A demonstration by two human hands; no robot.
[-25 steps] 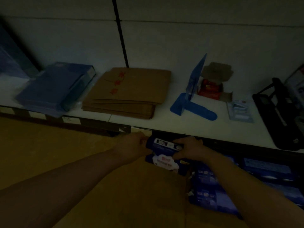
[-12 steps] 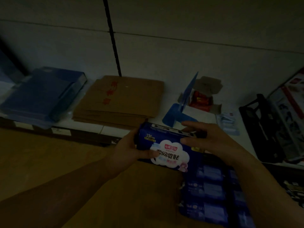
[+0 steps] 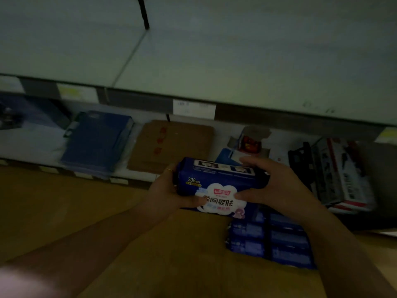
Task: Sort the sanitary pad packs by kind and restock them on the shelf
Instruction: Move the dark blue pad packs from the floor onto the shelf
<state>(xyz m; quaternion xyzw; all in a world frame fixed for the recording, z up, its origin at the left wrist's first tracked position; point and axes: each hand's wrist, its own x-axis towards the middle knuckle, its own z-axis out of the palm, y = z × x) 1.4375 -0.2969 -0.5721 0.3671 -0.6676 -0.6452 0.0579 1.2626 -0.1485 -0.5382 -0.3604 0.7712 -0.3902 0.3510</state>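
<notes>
Both hands grip one dark blue plastic-wrapped sanitary pad pack (image 3: pixel 217 179) with a white cloud-shaped label and "338mm" printed on its face, holding it in the air in front of the shelving.

Light is dim. Above runs a pale, flat upper shelf board (image 3: pixel 236 61), its dark front rail carrying a white price label (image 3: pixel 194 109). Under it, the lower white shelf (image 3: pixel 86 175) holds a flat blue box (image 3: pixel 96 143), a stack of flattened brown cardboard with red print (image 3: pixel 171 145) beside it, a blue plastic divider (image 3: pixel 225 157), a small open carton with red contents (image 3: pixel 250 143), a black item (image 3: pixel 300 164) too dark to identify, and a leaning white printed box with red edges (image 3: pixel 343 173). Below the arms lies a broad brown cardboard surface (image 3: pixel 150 254); to its right, rows of matching dark blue packs (image 3: pixel 279 239) lie side by side.

Left hand (image 3: pixel 165 192) wraps the pack's left end, thumb laid across the lower front, a thin ring on one finger. Right hand (image 3: pixel 277 186) clasps the right end, fingers curled over the top edge and thumb pressed on the cloud label. The pack is level, lengthwise between the two hands, above the rows of packs and below the upper shelf board.
</notes>
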